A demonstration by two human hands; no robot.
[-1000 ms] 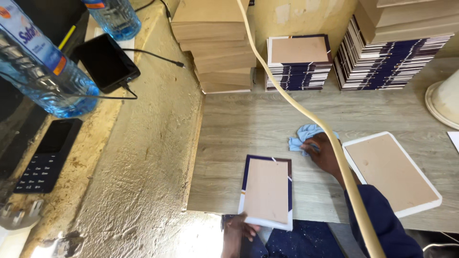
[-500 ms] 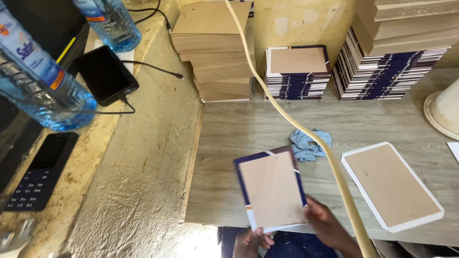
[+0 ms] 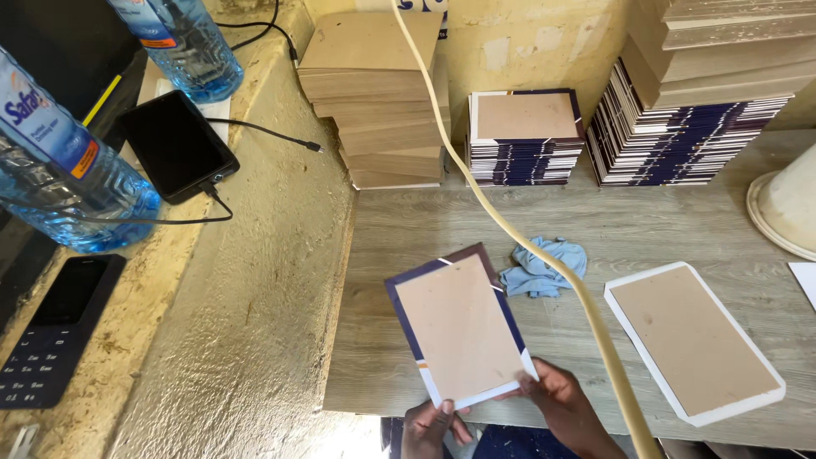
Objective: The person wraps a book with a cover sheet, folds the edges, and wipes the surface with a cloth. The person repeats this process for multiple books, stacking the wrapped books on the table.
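Both hands, the left hand [image 3: 435, 423] and right hand [image 3: 557, 399], gripped one flat brown board with a navy-and-white border [image 3: 460, 327] by its near edge, tilted above the wood-grain surface [image 3: 646, 229]. A second white-edged board [image 3: 693, 340] lay flat beside one crumpled blue cloth [image 3: 544, 267].
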